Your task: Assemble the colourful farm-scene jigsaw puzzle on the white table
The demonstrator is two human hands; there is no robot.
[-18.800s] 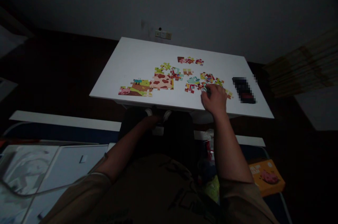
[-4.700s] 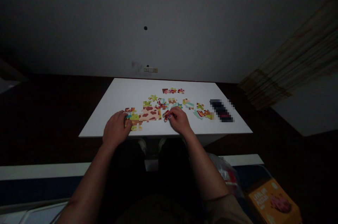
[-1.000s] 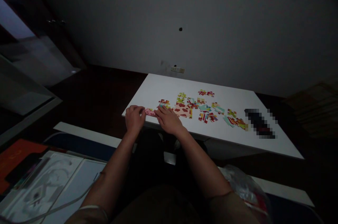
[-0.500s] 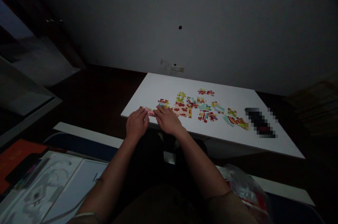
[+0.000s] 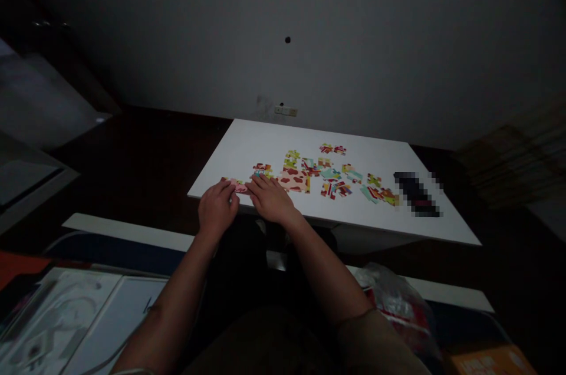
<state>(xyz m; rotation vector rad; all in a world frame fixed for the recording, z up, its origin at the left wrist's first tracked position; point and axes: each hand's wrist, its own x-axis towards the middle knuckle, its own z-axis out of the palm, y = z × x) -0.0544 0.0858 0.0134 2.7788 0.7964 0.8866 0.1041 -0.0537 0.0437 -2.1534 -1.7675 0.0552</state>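
Observation:
At the table's near left edge, my left hand has its fingers curled against a pink puzzle piece, with the fingertips and thumb on its left side. My right hand lies palm down with its fingers stretched out, the tips touching the right side of that piece. Just beyond the right fingers is a red and blue puzzle piece. A joined pink section with brown spots lies to the right of this hand, partly covered by it. Yellow-green pieces extend from its top.
Several loose puzzle pieces are scattered over the white table. A pixelated dark object lies at the right. Beside me are a plastic bag, an orange box and a white printed box.
My view has turned slightly right, so the table and hands appear further left, and an orange box shows at lower right. Both hands stay at the pink piece with little visible movement.

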